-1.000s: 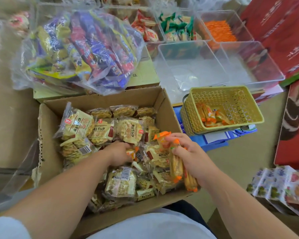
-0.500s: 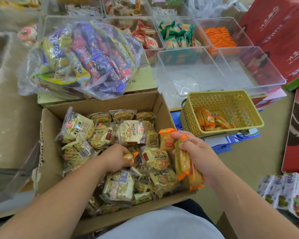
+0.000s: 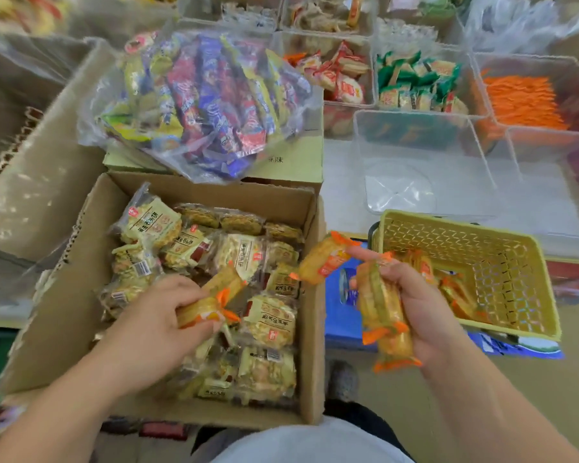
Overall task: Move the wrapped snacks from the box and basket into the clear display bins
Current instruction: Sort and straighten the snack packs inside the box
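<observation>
- Left hand [image 3: 151,325] now lifted clear of box [image 3: 311,345], fingers curled round orange-wrapped snack [image 3: 211,295]. Half second ago it was dug in among pale biscuit packets [image 3: 271,319].
- Right hand [image 3: 418,295] shifted right, now over gap between box and basket [image 3: 462,225]. Fingers clamped round bundle [image 3: 381,309] of same snacks, one poking out top.
- Both hands loaded, so picking from box looks done. Likely next: carry to far-right bin [image 3: 528,63] holding orange snacks.
- Few loose snacks [image 3: 455,289] left in basket.
</observation>
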The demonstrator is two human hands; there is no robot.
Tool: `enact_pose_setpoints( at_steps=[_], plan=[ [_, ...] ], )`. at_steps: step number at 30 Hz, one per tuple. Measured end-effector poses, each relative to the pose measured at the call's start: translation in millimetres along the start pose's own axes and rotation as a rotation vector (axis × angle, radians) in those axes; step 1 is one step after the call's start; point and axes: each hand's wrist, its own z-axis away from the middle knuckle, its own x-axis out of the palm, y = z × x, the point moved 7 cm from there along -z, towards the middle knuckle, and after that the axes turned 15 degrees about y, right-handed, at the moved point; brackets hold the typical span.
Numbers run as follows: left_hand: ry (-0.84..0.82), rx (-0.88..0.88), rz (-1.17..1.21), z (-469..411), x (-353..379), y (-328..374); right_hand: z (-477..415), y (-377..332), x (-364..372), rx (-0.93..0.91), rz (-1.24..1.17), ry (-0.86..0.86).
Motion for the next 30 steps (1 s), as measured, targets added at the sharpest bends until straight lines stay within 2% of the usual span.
enact_pose_setpoints(
  at_steps=[4, 7, 9, 14, 17, 20, 23, 25, 30],
  plan=[
    [0.241, -0.041, 0.105, 20.6, 12.6, 43.3, -13.2, -25.3, -40.3, 0.01, 0.016, -0.069],
    [0.375, -0.035, 0.089, 32.4, 34.9, 78.7, -18.4, -45.8, -73.9, 0.03, -0.008, -0.08],
    [0.396, -0.026, 0.091, 40.3, 54.1, 99.5, -22.4, -58.7, -100.5, 0.047, -0.017, -0.067],
    [0.307, -0.004, 0.146, 47.4, 103.5, 138.5, -46.1, -85.9, -175.7, 0.008, 0.149, 0.06],
    [0.263, 0.021, 0.186, 41.3, 126.5, 161.7, -68.6, -89.8, -210.1, -0.043, 0.395, 0.218],
    [0.219, 0.069, 0.16, 26.5, 148.5, 183.6, -94.1, -82.1, -222.1, -0.107, 0.678, 0.279],
    [0.162, 0.085, 0.115, 7.5, 174.6, 201.1, -116.5, -79.2, -226.2, -0.343, 1.271, 0.322],
    [0.136, 0.108, 0.087, -4.7, 193.0, 211.5, -118.3, -73.6, -230.3, -0.409, 1.527, 0.335],
    [0.036, 0.223, -0.147, -30.6, 239.6, 230.4, -99.3, -68.6, -240.7, -0.475, 1.582, 0.265]
  ],
)
